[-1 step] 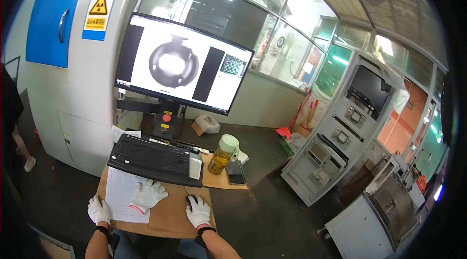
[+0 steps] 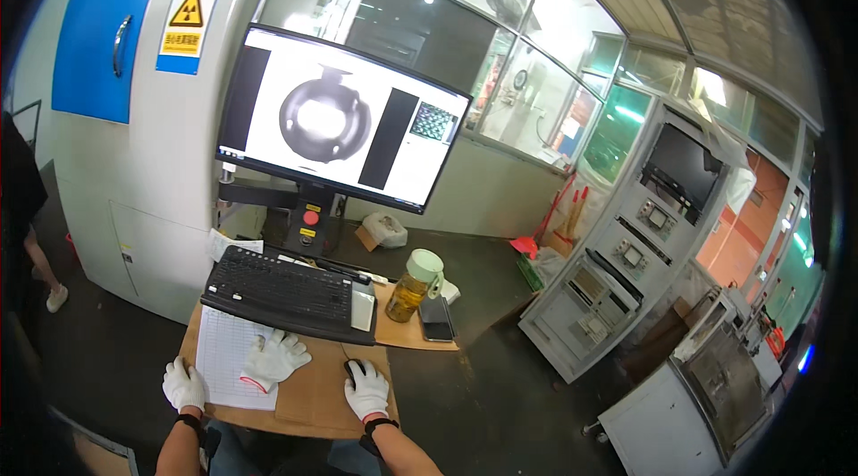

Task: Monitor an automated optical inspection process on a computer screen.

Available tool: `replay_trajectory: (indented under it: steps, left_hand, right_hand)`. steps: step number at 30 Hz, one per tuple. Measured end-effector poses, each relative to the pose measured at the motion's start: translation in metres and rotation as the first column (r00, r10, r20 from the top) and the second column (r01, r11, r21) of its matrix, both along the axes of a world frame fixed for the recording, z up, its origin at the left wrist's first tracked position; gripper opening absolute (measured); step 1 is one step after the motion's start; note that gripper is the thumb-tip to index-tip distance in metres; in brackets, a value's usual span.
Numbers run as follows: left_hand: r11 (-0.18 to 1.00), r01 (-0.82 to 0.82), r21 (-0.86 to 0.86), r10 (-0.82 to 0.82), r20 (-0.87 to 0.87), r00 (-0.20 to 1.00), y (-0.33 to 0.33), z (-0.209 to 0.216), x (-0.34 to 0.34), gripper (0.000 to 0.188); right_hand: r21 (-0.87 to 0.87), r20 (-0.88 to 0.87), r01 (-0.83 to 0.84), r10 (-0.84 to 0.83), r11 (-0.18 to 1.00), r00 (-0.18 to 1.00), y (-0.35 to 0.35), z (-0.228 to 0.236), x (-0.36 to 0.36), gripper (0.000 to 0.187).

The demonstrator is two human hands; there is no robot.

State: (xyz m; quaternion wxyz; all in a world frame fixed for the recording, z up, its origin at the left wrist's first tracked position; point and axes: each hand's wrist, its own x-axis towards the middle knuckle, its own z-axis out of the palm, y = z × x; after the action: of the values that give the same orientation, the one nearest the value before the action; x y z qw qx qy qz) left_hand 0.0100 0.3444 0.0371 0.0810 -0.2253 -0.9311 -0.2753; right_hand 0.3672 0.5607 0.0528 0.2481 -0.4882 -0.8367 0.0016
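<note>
My right hand [image 2: 366,391], in a white glove, is closed over a black computer mouse [image 2: 355,370] on the brown cardboard-covered desk [image 2: 326,395]. At the desk's left edge rests my left hand [image 2: 183,387], also gloved, its fingers loosely extended and holding nothing that I can see. Between the hands, a spare white glove [image 2: 275,360] lies on a printed grid sheet [image 2: 219,355]. Beyond them sits a black keyboard [image 2: 281,288]. Above it, a tilted monitor [image 2: 335,123] displays a grey round shape with a bright centre.
A lidded bottle of amber liquid [image 2: 414,286] and a dark phone [image 2: 436,320] occupy the desk's right side. A large machine cabinet [image 2: 170,181] stands left, with another person's leg [image 2: 43,261] beyond it. An instrument rack [image 2: 617,244] and a metal bench [image 2: 666,427] stand right.
The whole view has shifted very slightly. Both my hands keep their places, the right one still on the mouse, and the monitor picture looks the same.
</note>
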Motion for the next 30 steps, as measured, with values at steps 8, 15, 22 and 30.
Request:
replay_trajectory:
  steps: [8, 15, 22, 30]
  left_hand:
    - [1.000, -0.011, -0.015, 0.011, 0.011, 1.000, 0.001, 0.006, 0.003, 0.033]
    - [1.000, 0.003, -0.009, -0.003, -0.004, 1.000, 0.002, 0.002, 0.005, 0.034]
    - [0.999, -0.006, 0.036, 0.006, 0.005, 1.000, 0.002, -0.001, 0.002, 0.031]
    - [1.000, -0.021, 0.005, 0.021, 0.076, 0.997, 0.000, 0.007, 0.002, 0.035]
  right_hand:
    - [0.056, -0.010, -0.001, 0.001, 0.998, 1.000, 0.002, -0.003, 0.000, 0.047]
    - [0.059, 0.017, -0.009, 0.008, 0.998, 1.000, 0.007, -0.005, 0.003, 0.046]
    - [0.136, 0.058, 0.012, -0.020, 0.991, 0.998, 0.008, -0.015, 0.000, 0.046]
    - [0.078, 0.076, 0.009, -0.015, 0.997, 0.997, 0.012, -0.027, 0.003, 0.049]
